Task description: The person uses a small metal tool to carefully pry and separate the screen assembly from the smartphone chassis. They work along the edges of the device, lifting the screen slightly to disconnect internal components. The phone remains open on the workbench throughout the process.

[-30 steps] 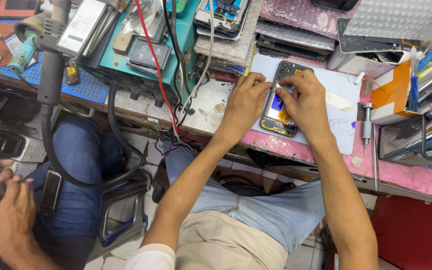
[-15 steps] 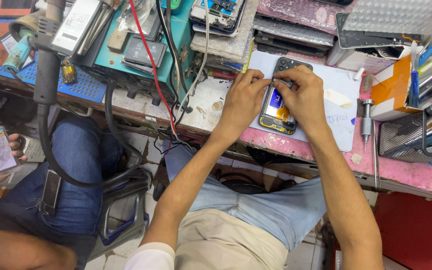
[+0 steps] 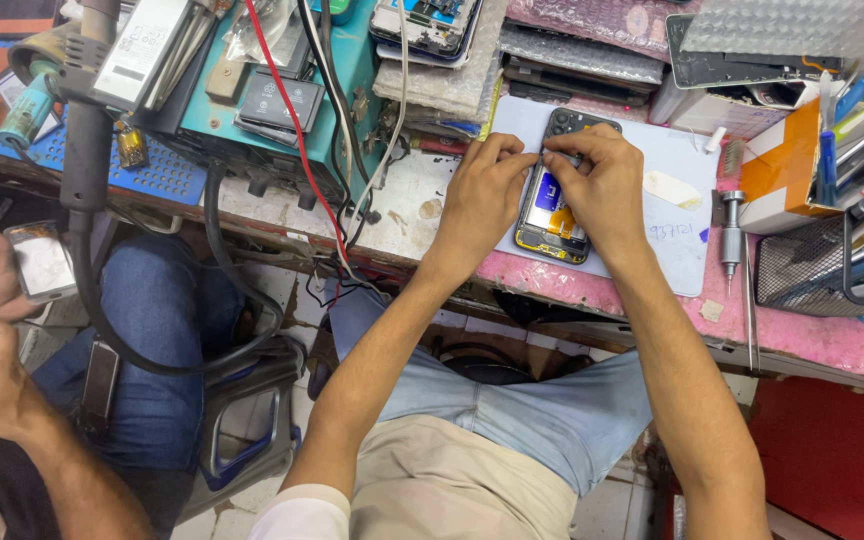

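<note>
An opened phone [image 3: 550, 228] with its back off, showing a blue and yellow interior, lies on a pale work mat [image 3: 674, 225] on the pink bench. My left hand [image 3: 480, 198] holds the phone's left side, with thumb and forefinger pinched at its upper edge near the camera cluster. My right hand [image 3: 604, 185] covers the phone's right side, and its fingertips meet the left hand's at the same spot. What the fingertips pinch is hidden.
A metal screwdriver [image 3: 731, 236] lies right of the mat, beside an orange box [image 3: 780, 168] and a wire mesh basket [image 3: 820, 266]. A teal bench unit [image 3: 347, 60], red cable [image 3: 297, 130] and black hose [image 3: 85, 160] crowd the left. A co-worker's hand holds another phone [image 3: 40, 262].
My hands stay on the opened phone, fingertips drawn closer at its top. At the left, the co-worker has raised the other phone higher.
</note>
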